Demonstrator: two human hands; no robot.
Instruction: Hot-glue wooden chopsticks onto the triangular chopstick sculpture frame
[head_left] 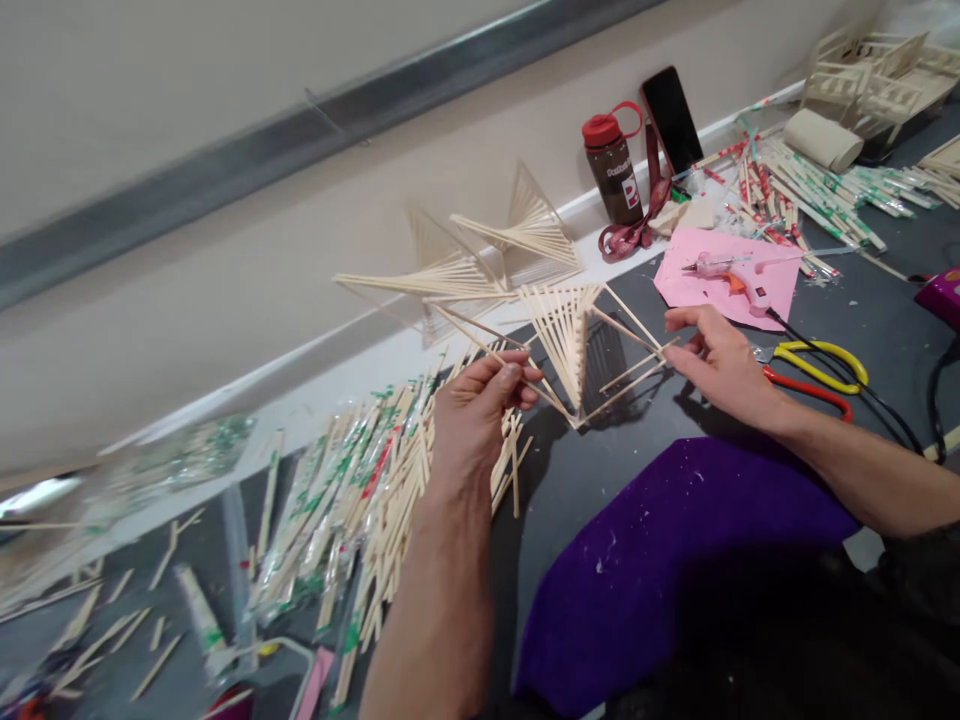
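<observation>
A framework of thin wooden sticks (559,330), with a fan of slats between bars, is held up over the dark table. My left hand (487,395) pinches one of its long sticks at the left, thumb over fingers. At the framework's right corner, my right hand (720,360) has thumb and forefinger apart, with the crossed stick ends close to the thumb; whether they touch I cannot tell. Behind, against the wall, stand more fanned stick sections (517,235), seemingly joined to the held part. A pink glue gun (731,275) lies on a pink sheet (675,265) beyond my right hand.
Loose sticks (397,540) and wrapped chopsticks (315,500) are heaped left of my left arm. Yellow-and-red-handled scissors (821,365) and a black cord lie at right. A red-capped bottle (613,175) and a phone (671,120) stand by the wall. Purple cloth (637,540) covers the near edge.
</observation>
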